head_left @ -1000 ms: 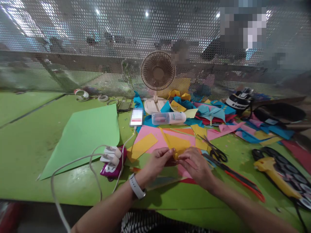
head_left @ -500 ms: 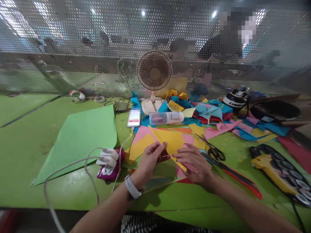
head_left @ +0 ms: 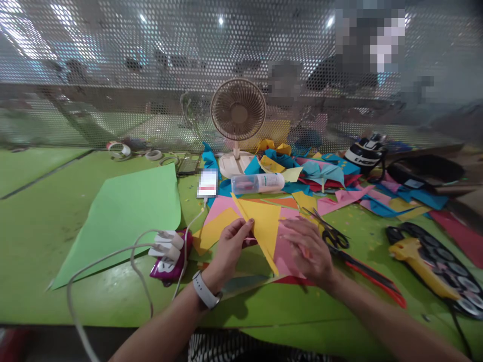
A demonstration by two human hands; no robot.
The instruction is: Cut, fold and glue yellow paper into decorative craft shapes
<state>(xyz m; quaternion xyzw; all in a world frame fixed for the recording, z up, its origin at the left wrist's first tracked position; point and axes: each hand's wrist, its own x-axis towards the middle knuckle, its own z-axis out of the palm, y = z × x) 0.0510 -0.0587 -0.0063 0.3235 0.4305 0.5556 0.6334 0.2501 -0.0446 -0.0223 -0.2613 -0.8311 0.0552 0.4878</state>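
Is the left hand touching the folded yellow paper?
Touching. The head view shows the left hand pinching the folded yellow paper at its left edge, thumb on top.

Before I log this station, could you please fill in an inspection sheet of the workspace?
Surface: green tabletop, small specks scattered
Work: folded yellow paper sheet above pink paper
Clutter: black-handled metal scissors, orange-and-black tool, crumpled coloured paper, clear plastic bottle
Hands: left hand pinches the yellow sheet; right hand open beside it
Cables: white cables loop beside purple power strip
Surroundings: grey perforated screen behind beige fan
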